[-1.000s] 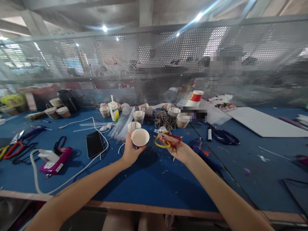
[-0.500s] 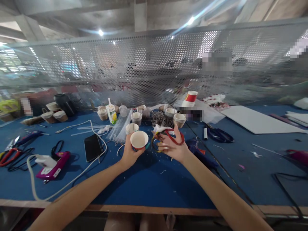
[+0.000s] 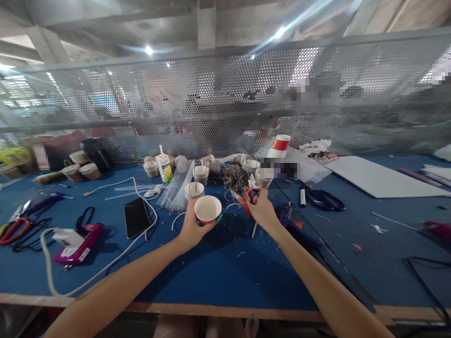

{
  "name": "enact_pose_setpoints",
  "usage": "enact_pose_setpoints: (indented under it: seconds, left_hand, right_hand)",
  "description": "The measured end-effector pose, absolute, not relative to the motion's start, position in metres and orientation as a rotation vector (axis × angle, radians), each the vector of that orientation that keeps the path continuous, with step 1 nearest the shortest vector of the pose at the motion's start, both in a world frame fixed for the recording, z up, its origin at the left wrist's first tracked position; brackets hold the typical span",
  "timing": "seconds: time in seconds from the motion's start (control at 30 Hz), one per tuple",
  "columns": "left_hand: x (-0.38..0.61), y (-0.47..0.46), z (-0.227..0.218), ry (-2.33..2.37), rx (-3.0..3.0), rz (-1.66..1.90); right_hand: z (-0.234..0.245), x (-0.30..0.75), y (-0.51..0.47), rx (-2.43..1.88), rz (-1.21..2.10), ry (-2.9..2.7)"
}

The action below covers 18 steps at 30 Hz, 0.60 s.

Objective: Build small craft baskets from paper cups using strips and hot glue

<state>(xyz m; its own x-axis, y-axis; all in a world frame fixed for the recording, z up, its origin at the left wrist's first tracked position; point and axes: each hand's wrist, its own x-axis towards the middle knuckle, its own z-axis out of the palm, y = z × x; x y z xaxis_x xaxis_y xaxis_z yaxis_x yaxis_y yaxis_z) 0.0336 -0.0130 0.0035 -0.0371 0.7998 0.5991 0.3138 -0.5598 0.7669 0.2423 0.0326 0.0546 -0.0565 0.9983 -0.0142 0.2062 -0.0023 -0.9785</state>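
My left hand (image 3: 192, 228) is wrapped round a paper cup (image 3: 207, 209), tilted so its white inside faces me. Close behind it stands a smaller cup (image 3: 194, 189) with a handle loop. To the right, my right hand (image 3: 262, 209) grips scissors by their red handles (image 3: 248, 202); the blades are hard to make out. Beyond that hand lies a heap of grey-brown cord (image 3: 235, 178), with a small covered cup (image 3: 263, 176) beside it. A blue glue gun (image 3: 298, 225) rests on the table right of my right wrist.
A phone (image 3: 136, 218) and a purple power strip (image 3: 80, 244) with a white cable lie left. Clear plastic sticks (image 3: 176, 188), a drink carton (image 3: 164, 168) and several small cups stand behind. Blue scissors (image 3: 327, 198) and a white board (image 3: 384, 177) are right. A perforated metal screen (image 3: 218, 103) closes the back.
My right hand has turned over, palm now downward, and the scissors have swung with it, slightly away from the cup. The cup in my left hand has shifted a little right and down.
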Motion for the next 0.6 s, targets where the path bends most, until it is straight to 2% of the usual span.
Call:
enact_pose_setpoints:
  seconds: [0.07, 0.2, 0.27, 0.43, 0.6]
  left_hand:
    - [0.034, -0.014, 0.004, 1.172, 1.874, 1.613]
    - [0.034, -0.015, 0.003, 1.167, 1.935, 1.574]
    - [0.034, -0.015, 0.003, 1.166, 1.951, 1.565]
    - [0.033, -0.015, 0.003, 1.14, 1.982, 1.563]
    - [0.032, -0.013, 0.004, 1.209, 1.939, 1.585]
  right_hand:
    - [0.059, 0.247, 0.034, -1.237, 1.182, -1.364]
    - [0.067, 0.249, 0.027, -0.794, 1.475, -1.367]
    - [0.065, 0.244, 0.023, -0.738, 1.424, -1.456]
    - [0.055, 0.23, 0.018, -1.107, 0.956, -1.646]
    - [0.06, 0.243, 0.022, -1.663, 0.21, -1.899]
